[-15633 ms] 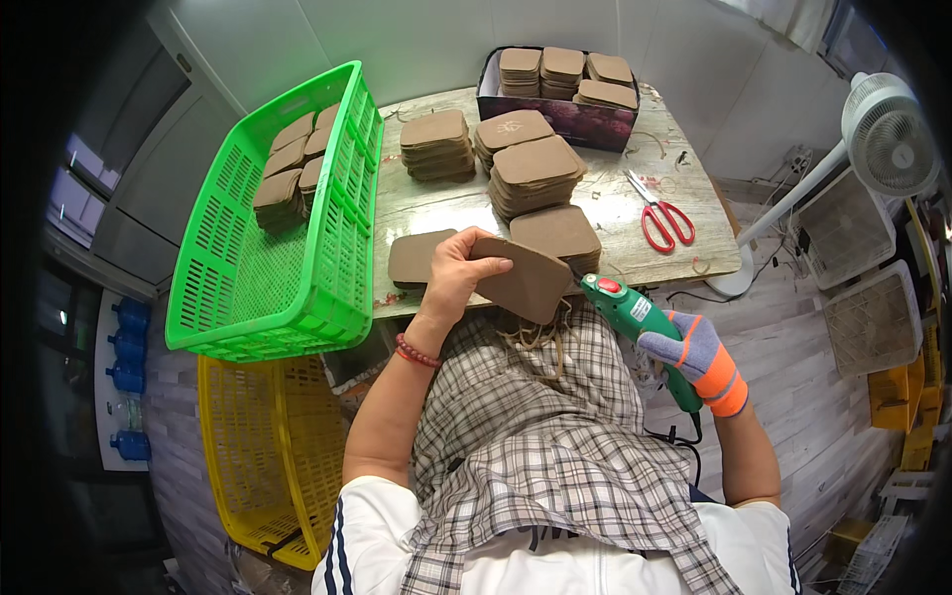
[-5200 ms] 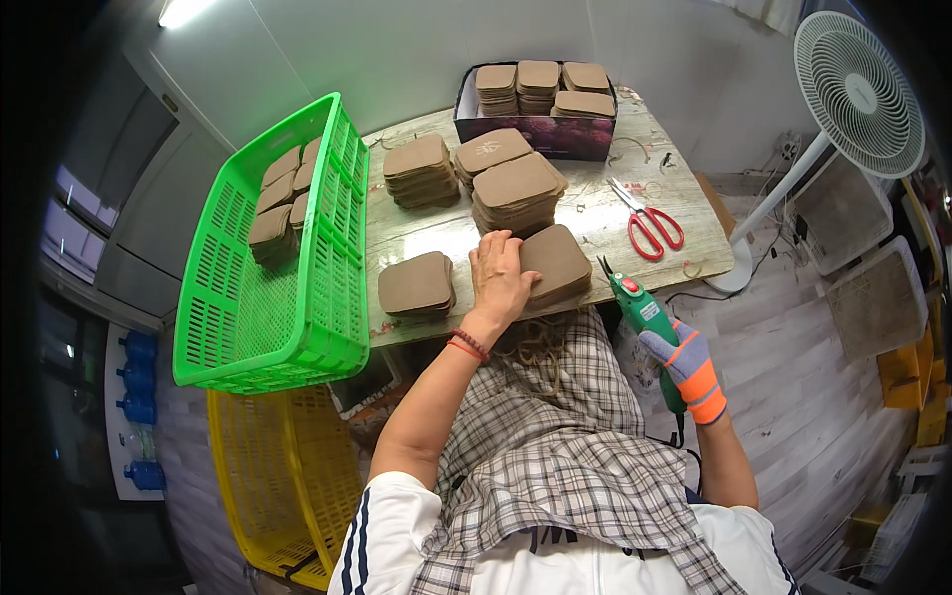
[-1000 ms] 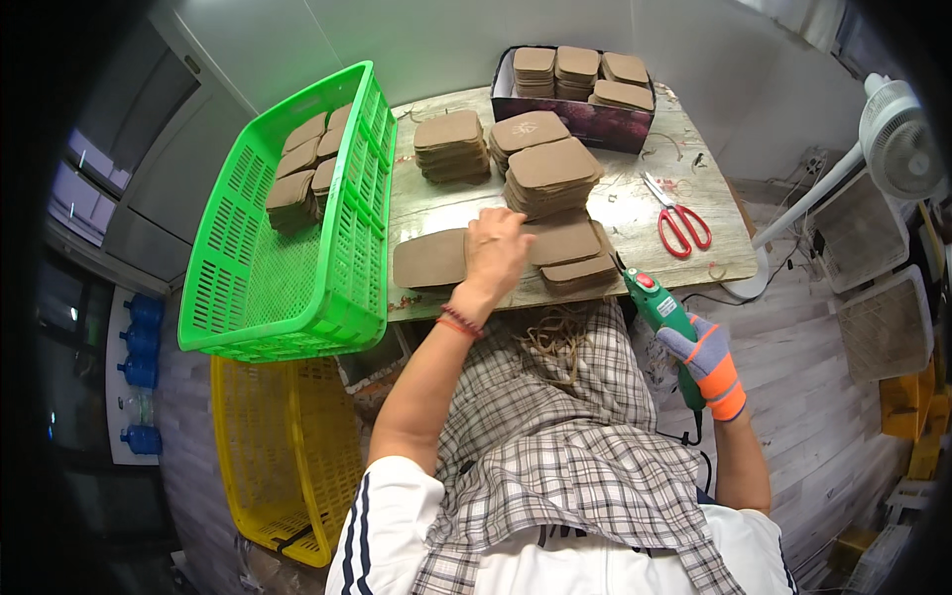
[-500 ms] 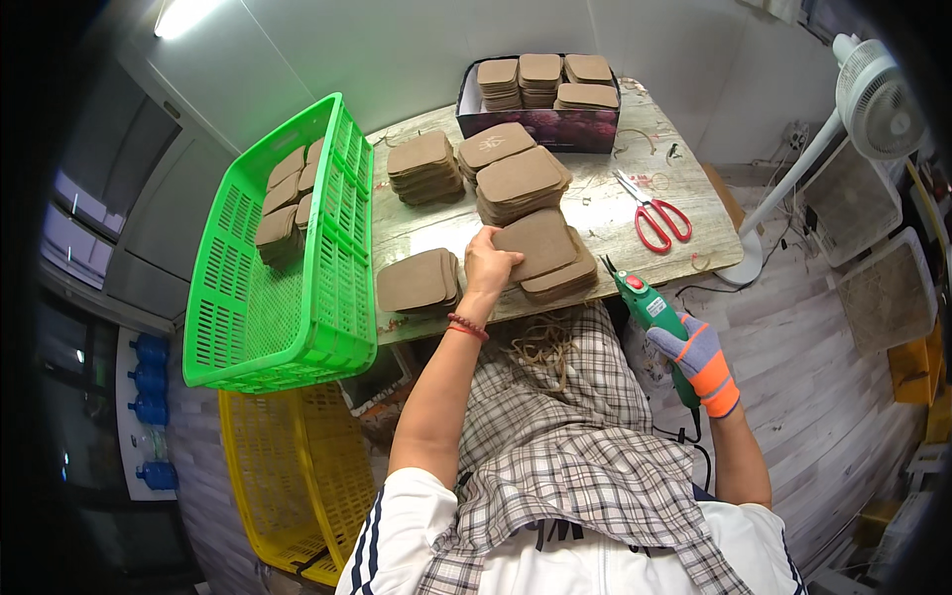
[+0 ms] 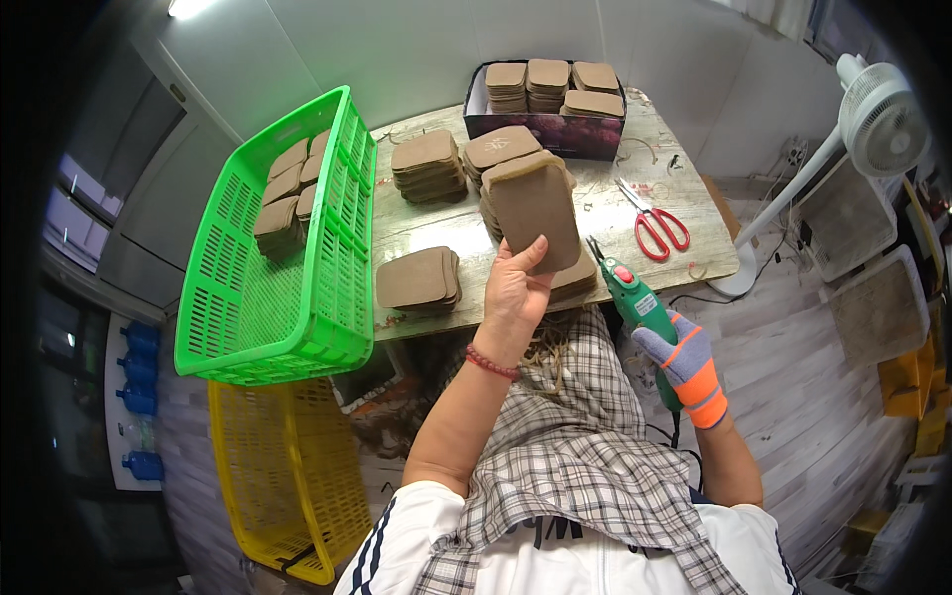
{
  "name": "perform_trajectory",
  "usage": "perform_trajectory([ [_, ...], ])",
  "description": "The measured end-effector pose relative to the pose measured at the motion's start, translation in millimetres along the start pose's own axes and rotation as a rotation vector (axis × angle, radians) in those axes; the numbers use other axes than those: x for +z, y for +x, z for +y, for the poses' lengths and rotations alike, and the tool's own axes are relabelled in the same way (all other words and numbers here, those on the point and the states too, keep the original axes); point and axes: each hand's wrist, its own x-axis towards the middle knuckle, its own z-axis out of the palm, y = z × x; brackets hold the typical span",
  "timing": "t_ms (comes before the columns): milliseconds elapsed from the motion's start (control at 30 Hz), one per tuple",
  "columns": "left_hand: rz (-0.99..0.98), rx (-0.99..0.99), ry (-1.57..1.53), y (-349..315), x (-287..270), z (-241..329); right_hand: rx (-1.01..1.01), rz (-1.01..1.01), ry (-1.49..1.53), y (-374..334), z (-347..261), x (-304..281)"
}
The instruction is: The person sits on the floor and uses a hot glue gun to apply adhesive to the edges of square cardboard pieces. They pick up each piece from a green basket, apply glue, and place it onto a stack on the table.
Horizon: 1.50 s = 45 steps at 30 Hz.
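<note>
My bare left hand [image 5: 518, 297] grips a brown piece [image 5: 538, 218] by its lower end, thumb in front. That flat piece has rounded corners, stands tilted up above the table, and shows a paler ragged strip along its top edge. In my gloved right hand [image 5: 686, 365] is a green corded electric cutter [image 5: 635, 297], its narrow blades pointing up beside the table's front edge. Around the held piece stand stacks of similar pieces: a marked stack [image 5: 501, 147] behind it, a stack [image 5: 415, 278] to the left, and a partly hidden stack [image 5: 575, 282] below it.
Red-handled scissors [image 5: 656, 228] lie on the table [image 5: 684, 188] at right. A dark box [image 5: 555, 137] of stacked pieces stands at the back. A green crate [image 5: 327, 297] is at left, above a yellow crate [image 5: 297, 476]. Trimmed strips [image 5: 551, 353] rest on my lap; a white fan [image 5: 878, 119] stands right.
My left hand has lifted the top piece off the front stack and tilted it upright. My right hand and the cutter have shifted slightly left.
</note>
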Motion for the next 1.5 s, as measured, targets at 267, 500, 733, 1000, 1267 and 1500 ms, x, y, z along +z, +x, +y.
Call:
perform_trajectory([
  [267,-0.005,0.047,-0.198,1.4,17.6,-7.4,-0.016,-0.019,0.061,-6.0,-15.5,9.7],
  [500,-0.050,0.043,-0.101,-3.5,6.8,-20.0,-0.026,-0.006,0.087,-5.7,-20.7,10.8],
  [733,-0.071,-0.057,-0.031,-17.1,-6.9,-42.8,-0.044,0.063,0.139,3.4,-21.4,6.1],
  [1000,-0.117,-0.108,0.179,-25.6,-23.0,-33.2,-0.015,0.002,0.107,3.5,-28.3,-12.9],
  [1267,-0.198,-0.203,0.551,-11.4,-27.4,20.1,0.035,-0.133,-0.004,-5.0,-24.7,-38.4],
  [1500,-0.203,-0.375,0.747,-4.7,-30.0,39.0,0.024,-0.181,-0.046,-7.2,-13.5,-40.5],
])
